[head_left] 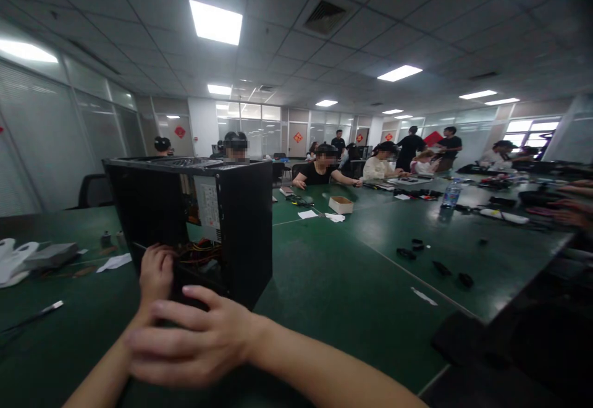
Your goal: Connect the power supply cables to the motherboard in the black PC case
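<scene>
A black desktop computer case (248,229) stands upright on the green table, its near side open. Inside it I see a labelled power supply (209,207) and a bundle of coloured cables (200,250). My left hand (156,269) is at the lower left of the opening, fingers bent over the case's edge; the fingertips are partly hidden. In front of the case, closer to me, my right hand (194,337) is held in the air with fingers apart and slightly blurred. Nothing shows in it, and it overlaps my left forearm in view.
Left of the case lie a grey box (52,256), a white plastic bag (16,259), paper (114,263) and a cable (34,318). To the right are small black parts (406,253), a water bottle (451,194) and an open carton (340,204). Several people sit around the table.
</scene>
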Demonstrator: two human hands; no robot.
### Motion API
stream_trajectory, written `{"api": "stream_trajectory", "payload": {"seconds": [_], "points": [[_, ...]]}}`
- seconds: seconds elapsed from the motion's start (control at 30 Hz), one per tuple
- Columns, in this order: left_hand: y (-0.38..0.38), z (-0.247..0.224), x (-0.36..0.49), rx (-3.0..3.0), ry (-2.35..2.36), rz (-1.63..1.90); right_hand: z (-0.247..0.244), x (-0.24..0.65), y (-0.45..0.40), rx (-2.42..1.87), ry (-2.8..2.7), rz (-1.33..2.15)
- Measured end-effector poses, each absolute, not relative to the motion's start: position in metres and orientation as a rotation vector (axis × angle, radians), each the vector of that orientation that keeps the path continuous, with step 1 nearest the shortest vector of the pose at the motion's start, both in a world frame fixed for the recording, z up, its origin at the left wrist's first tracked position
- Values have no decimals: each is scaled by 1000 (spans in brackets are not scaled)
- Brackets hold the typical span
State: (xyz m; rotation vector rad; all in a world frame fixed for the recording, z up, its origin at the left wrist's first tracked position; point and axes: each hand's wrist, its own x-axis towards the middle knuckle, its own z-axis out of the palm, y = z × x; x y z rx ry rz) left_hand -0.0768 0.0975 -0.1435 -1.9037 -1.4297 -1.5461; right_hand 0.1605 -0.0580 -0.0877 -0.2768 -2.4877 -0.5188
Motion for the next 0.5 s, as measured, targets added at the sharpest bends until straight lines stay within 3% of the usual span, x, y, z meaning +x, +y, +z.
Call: {"api": "stream_trajectory", "payload": {"seconds": [0.07,0.2,0.33,0.5], "points": [[84,-147,-68,-1925,-1444,-1562,-102,193,-40,-297,-2289,-436],[47,-155,-40,-1966,-1735,-1632,-138,236,21,-965,-1444,19],[19,-156,-14,-2078,-1869,-1681,-163,242,51,-961,-1442,598],[1,-151,-3,-2240,-1814,-1708,-169,227,47,-960,-1302,760]]}}
